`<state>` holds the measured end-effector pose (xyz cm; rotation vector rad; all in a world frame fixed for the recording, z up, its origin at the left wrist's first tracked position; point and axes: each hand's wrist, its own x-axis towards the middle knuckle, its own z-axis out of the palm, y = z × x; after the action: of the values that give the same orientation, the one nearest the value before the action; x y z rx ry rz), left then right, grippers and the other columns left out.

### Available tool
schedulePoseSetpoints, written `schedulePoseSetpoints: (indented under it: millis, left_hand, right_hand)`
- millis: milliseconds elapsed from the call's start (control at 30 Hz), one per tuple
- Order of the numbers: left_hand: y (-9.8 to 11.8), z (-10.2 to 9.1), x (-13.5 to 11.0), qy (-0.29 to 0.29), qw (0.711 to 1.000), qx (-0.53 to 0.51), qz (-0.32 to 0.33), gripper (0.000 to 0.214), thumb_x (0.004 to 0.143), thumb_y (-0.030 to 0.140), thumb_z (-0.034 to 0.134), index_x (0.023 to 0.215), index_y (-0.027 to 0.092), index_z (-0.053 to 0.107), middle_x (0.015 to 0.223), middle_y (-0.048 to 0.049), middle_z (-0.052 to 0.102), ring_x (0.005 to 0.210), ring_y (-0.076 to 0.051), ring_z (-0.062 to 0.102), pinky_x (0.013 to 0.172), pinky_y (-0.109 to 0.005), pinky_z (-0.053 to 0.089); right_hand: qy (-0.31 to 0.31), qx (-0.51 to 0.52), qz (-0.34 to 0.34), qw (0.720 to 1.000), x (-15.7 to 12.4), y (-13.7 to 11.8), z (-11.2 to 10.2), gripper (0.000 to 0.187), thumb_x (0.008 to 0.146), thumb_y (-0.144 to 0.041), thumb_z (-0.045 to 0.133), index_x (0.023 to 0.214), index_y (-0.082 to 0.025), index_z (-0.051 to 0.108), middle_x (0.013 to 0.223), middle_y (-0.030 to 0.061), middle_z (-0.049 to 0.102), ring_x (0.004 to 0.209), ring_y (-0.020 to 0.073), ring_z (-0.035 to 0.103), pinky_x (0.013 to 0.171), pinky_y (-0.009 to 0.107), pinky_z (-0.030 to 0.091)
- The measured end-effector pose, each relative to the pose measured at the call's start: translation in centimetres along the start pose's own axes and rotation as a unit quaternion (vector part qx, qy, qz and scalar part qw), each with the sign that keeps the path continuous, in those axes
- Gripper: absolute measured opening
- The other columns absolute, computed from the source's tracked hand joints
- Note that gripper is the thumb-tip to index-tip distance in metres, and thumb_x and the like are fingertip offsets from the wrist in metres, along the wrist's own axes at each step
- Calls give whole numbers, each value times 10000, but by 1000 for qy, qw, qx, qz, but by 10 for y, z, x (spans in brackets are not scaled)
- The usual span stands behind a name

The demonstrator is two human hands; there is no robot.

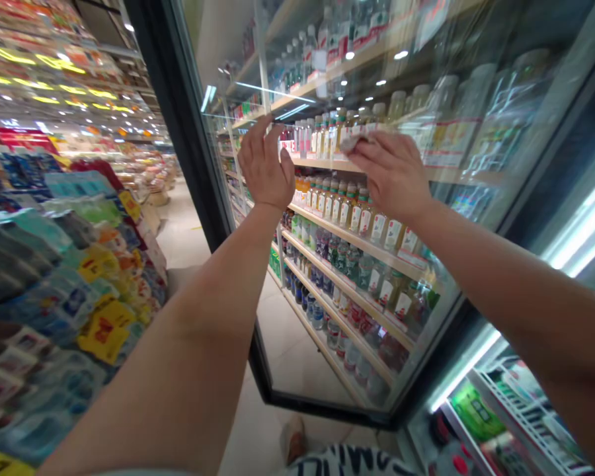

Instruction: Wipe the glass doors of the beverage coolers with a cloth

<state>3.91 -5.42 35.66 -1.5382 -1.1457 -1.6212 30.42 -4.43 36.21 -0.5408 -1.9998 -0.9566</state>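
A glass cooler door (pixel 327 277) with a black frame stands swung open in front of me. My left hand (pixel 265 165) lies flat against the glass, fingers stretched upward and apart. My right hand (pixel 391 173) presses a small pale cloth (pixel 353 140) against the glass, fingers closed over it; only an edge of the cloth shows. Through and in the glass I see shelves of bottled drinks (pixel 347 211) with orange, white and dark labels.
On the left, a display of packaged goods (pixel 64 277) in blue, green and yellow wrappers lines a tiled aisle (pixel 183 225). The open cooler's white wire racks (pixel 520 410) with green packets sit at lower right. My foot (pixel 293 439) shows on the floor below the door.
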Motion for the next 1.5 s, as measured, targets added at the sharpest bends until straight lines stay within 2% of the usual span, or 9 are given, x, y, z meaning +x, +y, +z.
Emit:
schedulePoseSetpoints:
  millis: [133,333,500,567,700,933,1133,1333,1500]
  left_hand:
    - [2,-2,0,-22,1000,4,-11,560,968,548,318,1389,291,583,1566,-32,441,1504,-231,332,1309,-374,171]
    - [4,-3,0,-46,999,-4,-27,607,945,554,312,1437,293,553,1607,-5,381,1540,-221,263,1327,-371,121]
    - [4,-4,-2,-61,996,-39,-42,616,945,603,299,1469,357,510,1634,39,332,1574,-205,162,1335,-386,78]
    - [3,-3,-2,-53,998,-32,-32,618,957,616,282,1462,348,517,1629,27,346,1572,-199,172,1333,-372,90]
    - [2,-1,-1,-18,1000,-2,-3,670,972,665,227,1409,283,562,1585,-23,421,1536,-202,273,1317,-373,152]
    - [5,-4,-1,-52,997,-55,-27,644,940,650,287,1443,333,533,1621,20,356,1566,-209,182,1328,-393,85]
    - [2,-2,-1,-42,999,-9,-5,636,965,603,259,1437,267,522,1618,-12,361,1545,-181,228,1324,-371,102]
    - [-1,0,-1,-38,998,-40,-11,624,945,662,259,1417,363,537,1611,42,373,1547,-169,222,1326,-352,87]
    - [0,1,-2,-59,997,-39,-22,722,945,684,224,1484,283,489,1660,42,286,1584,-161,86,1333,-369,34]
  right_hand:
    - [83,-6,96,992,36,10,-3,546,973,-252,323,1482,-284,519,1545,-5,492,1474,290,344,1244,591,233]
    - [68,-11,81,994,35,5,5,535,971,-276,372,1487,-253,509,1552,21,485,1474,295,341,1235,593,228]
    - [184,-74,236,951,30,1,0,592,922,-170,405,1503,-183,516,1570,54,456,1479,337,367,1238,608,258]
    - [127,-54,192,972,28,-2,-2,584,930,-188,417,1506,-208,511,1575,51,451,1503,335,340,1256,604,243]
    - [-64,18,-40,997,23,-8,-1,525,968,-271,418,1481,-311,520,1525,-19,518,1494,287,381,1272,581,251]
    - [206,-30,218,954,19,-1,13,562,989,-293,295,1516,-318,485,1561,-8,467,1488,309,360,1246,594,241]
    - [-18,37,34,999,16,-13,11,520,992,-361,352,1486,-322,507,1543,-65,490,1518,264,333,1295,577,199]
    - [178,1,264,948,18,-7,20,578,989,-317,272,1534,-305,465,1599,-46,404,1527,293,292,1284,591,153]
    - [26,25,75,997,15,-12,19,552,982,-338,325,1508,-334,490,1562,-83,455,1524,268,312,1283,570,199]
